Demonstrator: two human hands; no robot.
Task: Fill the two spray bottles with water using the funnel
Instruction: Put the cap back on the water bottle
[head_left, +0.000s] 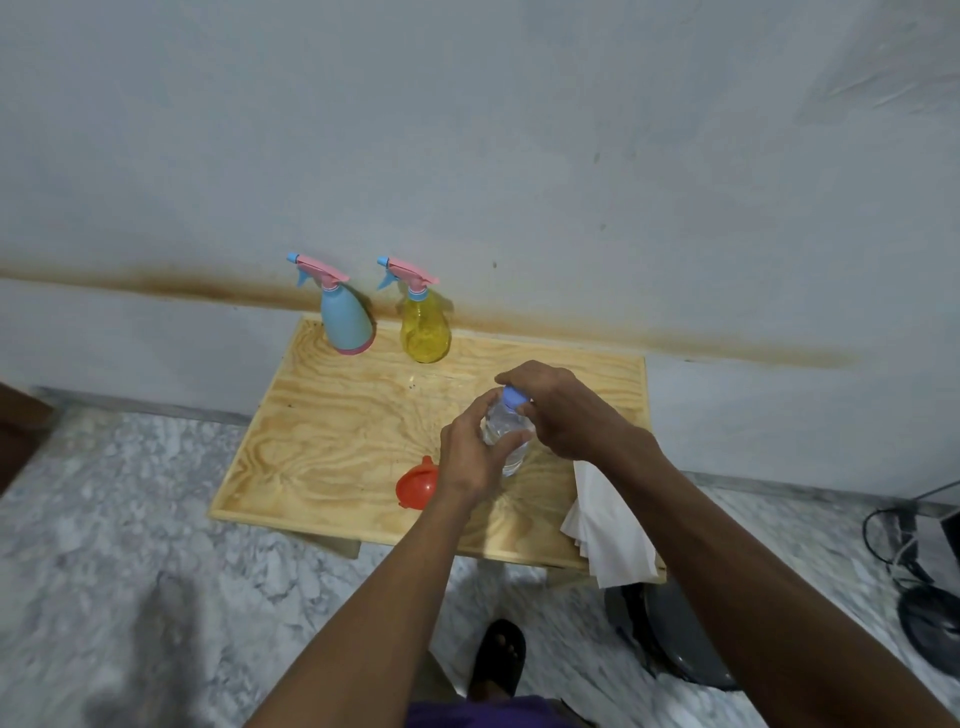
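Left hand (470, 457) grips clear plastic water bottle (506, 431) upright; right hand (558, 410) fingers pinch its blue cap (514, 397). Steady the body, don't squeeze while unscrewing.

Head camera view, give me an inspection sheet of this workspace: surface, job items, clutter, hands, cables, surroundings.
Surface: wooden table, bare plywood top with a raised rim, set against the wall.
Job's things: blue spray bottle and yellow spray bottle upright at the back, spray heads on; orange funnel lying near the front edge; clear water bottle upright, blue cap on.
Clutter: white tissue paper overhanging the front right corner.
Hands: left hand grips the water bottle's body; right hand grips the cap.
Cables: black cable on the floor at right.
Surroundings: stained wall, marble-pattern floor, dark round object under the table.
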